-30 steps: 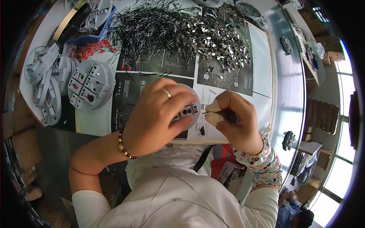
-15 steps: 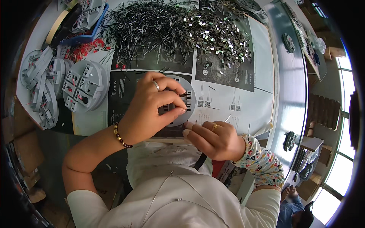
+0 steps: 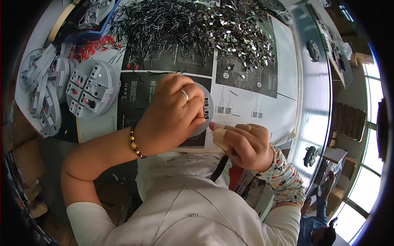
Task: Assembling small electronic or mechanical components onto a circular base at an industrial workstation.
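Observation:
A round grey plastic disc (image 3: 200, 128) with slotted black-and-white parts lies on the dark printed sheet in front of me, mostly covered by my left hand (image 3: 174, 107). The fingers of that hand are bent and pressed together over the disc's middle; whatever they pinch is hidden. Just right of the disc's near edge, my right hand (image 3: 246, 144) is closed, its thumb and a pale-wrapped finger toward the disc. A small dark bit shows between its curled fingers, too little to name.
Thin black strips (image 3: 164, 24) form a large pile at the back, beside small shiny dark plates (image 3: 242, 35). Grey round housings (image 3: 91, 89) are stacked at the left, near red pieces (image 3: 93, 47) and a blue bin (image 3: 88, 36). A person (image 3: 318, 229) is at lower right.
My left hand has curled further over the disc, its fingertips closing together. My right hand has moved slightly right and curled more; the thin pointed object behind it no longer shows.

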`<state>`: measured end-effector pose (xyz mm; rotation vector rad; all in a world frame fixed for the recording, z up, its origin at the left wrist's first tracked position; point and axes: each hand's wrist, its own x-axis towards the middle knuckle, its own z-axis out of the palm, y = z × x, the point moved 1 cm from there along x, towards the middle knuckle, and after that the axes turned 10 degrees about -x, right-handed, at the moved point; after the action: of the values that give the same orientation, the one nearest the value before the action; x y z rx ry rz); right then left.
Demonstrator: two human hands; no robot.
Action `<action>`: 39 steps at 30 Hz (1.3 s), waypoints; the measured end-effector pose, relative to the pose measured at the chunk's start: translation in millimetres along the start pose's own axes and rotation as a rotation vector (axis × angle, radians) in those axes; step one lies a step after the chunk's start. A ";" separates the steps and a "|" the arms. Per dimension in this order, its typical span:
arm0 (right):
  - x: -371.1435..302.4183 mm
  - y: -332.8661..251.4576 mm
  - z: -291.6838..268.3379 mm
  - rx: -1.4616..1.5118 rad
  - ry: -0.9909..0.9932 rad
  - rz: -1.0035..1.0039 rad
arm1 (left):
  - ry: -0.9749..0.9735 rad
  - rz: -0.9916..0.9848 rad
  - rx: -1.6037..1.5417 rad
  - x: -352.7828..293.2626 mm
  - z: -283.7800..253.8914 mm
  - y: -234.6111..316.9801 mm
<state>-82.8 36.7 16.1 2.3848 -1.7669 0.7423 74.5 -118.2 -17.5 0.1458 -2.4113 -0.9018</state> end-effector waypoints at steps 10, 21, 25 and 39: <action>21.4 19.2 9.4 0.179 0.051 0.102 | 0.033 0.008 -0.060 -5.7 -0.8 -3.2; 13.0 11.2 19.8 0.051 -0.019 0.227 | 0.057 -0.007 -0.099 -3.5 1.3 -3.5; 14.4 11.7 16.9 0.048 -0.022 0.198 | 0.076 0.010 -0.115 -4.4 0.3 -4.1; 18.6 8.4 15.7 0.082 -0.073 0.257 | 0.096 -0.004 -0.122 -5.7 1.9 -4.9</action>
<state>-81.3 12.2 8.3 2.2871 -2.1421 0.7771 77.9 -119.2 -24.5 0.1452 -2.2620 -1.0177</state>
